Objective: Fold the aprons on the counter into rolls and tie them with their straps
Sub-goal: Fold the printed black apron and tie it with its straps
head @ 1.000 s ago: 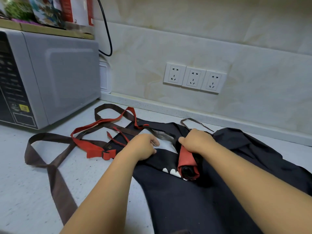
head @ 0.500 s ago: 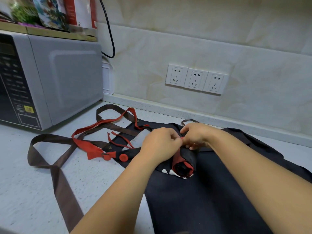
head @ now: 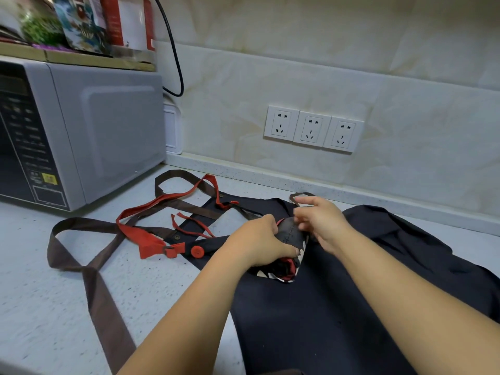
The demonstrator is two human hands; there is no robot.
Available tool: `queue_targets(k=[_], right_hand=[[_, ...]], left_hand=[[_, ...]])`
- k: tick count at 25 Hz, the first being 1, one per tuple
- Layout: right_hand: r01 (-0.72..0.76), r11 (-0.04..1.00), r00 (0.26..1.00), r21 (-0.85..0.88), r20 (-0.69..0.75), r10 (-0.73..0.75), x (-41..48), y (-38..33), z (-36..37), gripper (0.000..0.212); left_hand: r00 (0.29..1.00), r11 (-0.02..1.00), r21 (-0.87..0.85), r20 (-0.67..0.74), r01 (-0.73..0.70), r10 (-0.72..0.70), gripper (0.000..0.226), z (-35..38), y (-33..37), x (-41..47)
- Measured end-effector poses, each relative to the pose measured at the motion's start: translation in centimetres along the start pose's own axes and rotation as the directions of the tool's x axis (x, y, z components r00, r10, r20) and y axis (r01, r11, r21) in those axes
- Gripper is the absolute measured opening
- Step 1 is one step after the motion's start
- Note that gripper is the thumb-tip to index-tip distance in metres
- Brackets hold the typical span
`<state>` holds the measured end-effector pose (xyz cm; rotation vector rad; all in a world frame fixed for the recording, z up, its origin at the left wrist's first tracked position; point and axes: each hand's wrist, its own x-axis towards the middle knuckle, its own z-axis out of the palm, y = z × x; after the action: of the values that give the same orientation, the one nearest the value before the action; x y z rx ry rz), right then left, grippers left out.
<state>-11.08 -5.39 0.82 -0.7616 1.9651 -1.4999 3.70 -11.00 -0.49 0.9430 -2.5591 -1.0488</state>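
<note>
The roll [head: 290,235] had grown fatter than a second before; the left hand [head: 257,244] clasped it, the right hand [head: 322,226] touched its top, grip unclear. Straps [head: 143,239] leftward lay untied.

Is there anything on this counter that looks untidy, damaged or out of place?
Nothing looks spilled or damaged. Only the red straps and the brown straps lie crossed over each other on the counter, left of the roll that the left hand grips, so they look tangled.

grey microwave [head: 81,131] at left, three wall sockets [head: 313,129], black cable [head: 173,50]
</note>
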Motion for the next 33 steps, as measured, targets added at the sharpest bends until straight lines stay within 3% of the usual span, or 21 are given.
queue_targets(k=[1, 2, 3, 7, 10, 12, 13, 15, 17, 20, 22, 23, 25, 27, 31, 33], right_hand=[[0.060, 0.963, 0.995, -0.263, -0.059, -0.078, -0.1, 0.4, 0.0, 0.038], [0.094, 0.887, 0.993, -0.452, -0.024, -0.118, -0.2, 0.8, 0.0, 0.039], [0.094, 0.849, 0.995, -0.520, 0.035, -0.089, -0.5, 1.0, -0.1, 0.040], [-0.075, 0.928, 0.963, -0.366, 0.213, 0.162, -2.3, -0.2, -2.9, 0.031], [-0.240, 0.883, 0.837, -0.403, 0.375, 0.399, -3.6, -0.4, -5.5, 0.037], [-0.262, 0.859, 0.815, -0.440, 0.375, 0.441, -4.1, 0.3, -5.9, 0.044], [-0.248, 0.863, 0.847, -0.441, 0.333, 0.414, -4.2, 0.7, -5.5, 0.045], [-0.191, 0.863, 0.924, -0.468, 0.210, 0.318, -4.0, 1.4, -4.8, 0.049], [-0.126, 0.816, 0.964, -0.564, 0.124, 0.235, -3.8, 1.6, -4.0, 0.055], [-0.031, 0.624, 0.976, -0.781, 0.112, 0.189, -3.1, 0.6, -3.4, 0.059], [0.066, 0.458, 0.987, -0.886, 0.127, 0.103, -2.0, -0.8, -2.4, 0.049], [0.119, 0.431, 0.988, -0.894, 0.148, 0.034, -1.2, -1.5, -1.5, 0.038], [0.176, 0.480, 0.982, -0.859, 0.186, -0.026, 0.5, -2.7, 1.4, 0.028], [0.178, 0.456, 0.973, -0.872, 0.224, 0.049, 1.6, -3.3, 4.5, 0.030], [0.132, 0.300, 0.942, -0.945, 0.213, 0.258, 2.6, -2.9, 8.0, 0.041], [0.101, 0.381, 0.929, -0.919, 0.224, 0.293, 2.6, -2.6, 8.0, 0.034]], left_hand=[[1.000, 0.998, -0.056, 0.008, 0.014, -0.014, 0.048, -0.1, -0.4, 0.0], [0.999, 0.992, -0.126, 0.020, 0.029, -0.027, 0.045, -0.1, -0.8, 0.0], [0.998, 0.977, -0.207, 0.040, 0.047, -0.040, 0.043, -0.3, -1.3, 0.0], [0.986, 0.904, -0.415, 0.163, 0.098, -0.032, 0.043, -1.0, -2.3, -0.4], [0.957, 0.887, -0.446, 0.289, 0.116, 0.021, 0.040, -1.4, -3.0, -1.0], [0.936, 0.887, -0.441, 0.350, 0.135, 0.032, 0.034, -1.9, -3.3, -1.5], [0.946, 0.900, -0.419, 0.322, 0.119, 0.025, 0.029, -2.0, -3.1, -1.8], [0.990, 0.958, -0.287, 0.136, 0.018, 0.022, 0.026, -1.2, -2.3, -2.1], [0.986, 0.991, 0.016, -0.103, -0.132, 0.133, 0.026, 0.9, -0.8, -2.9], [0.922, 0.864, 0.481, -0.249, -0.148, 0.297, 0.057, 4.6, -0.3, -3.6], [0.902, 0.847, 0.518, -0.300, -0.118, 0.309, 0.068, 5.2, -0.9, -3.2], [0.897, 0.861, 0.495, -0.319, -0.118, 0.306, 0.068, 5.2, -1.1, -3.0], [0.893, 0.874, 0.469, -0.330, -0.125, 0.305, 0.067, 5.2, -1.6, -2.7], [0.889, 0.884, 0.450, -0.343, -0.127, 0.303, 0.064, 5.2, -1.8, -2.4], [0.876, 0.897, 0.424, -0.378, -0.124, 0.299, 0.053, 5.0, -2.0, -2.2], [0.886, 0.906, 0.407, -0.371, -0.113, 0.277, 0.054, 4.9, -2.2, -2.1]])
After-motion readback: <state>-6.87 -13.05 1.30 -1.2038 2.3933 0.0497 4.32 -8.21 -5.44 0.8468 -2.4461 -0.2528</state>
